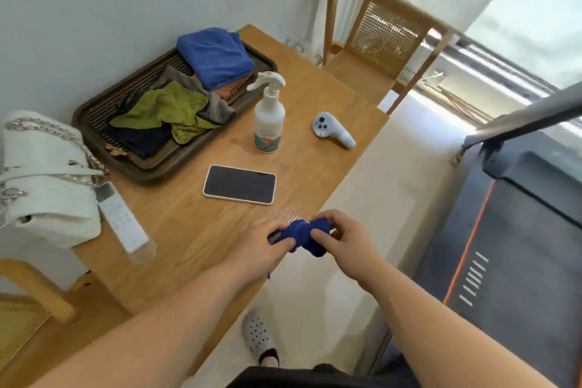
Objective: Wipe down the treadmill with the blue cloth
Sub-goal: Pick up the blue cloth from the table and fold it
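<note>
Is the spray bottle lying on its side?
No, the spray bottle stands upright on the table, beside the tray.

A single wide-angle view looks from the person's head, forward and steeply down. It faces a light wooden table (220,224) set against a pale wall, with the dark treadmill deck with an orange stripe (516,230) at the right edge. The forearms enter from the bottom, close to the lens; a grey perforated clog (259,335) shows directly below. Straight lines bow near the frame's edges.
</note>
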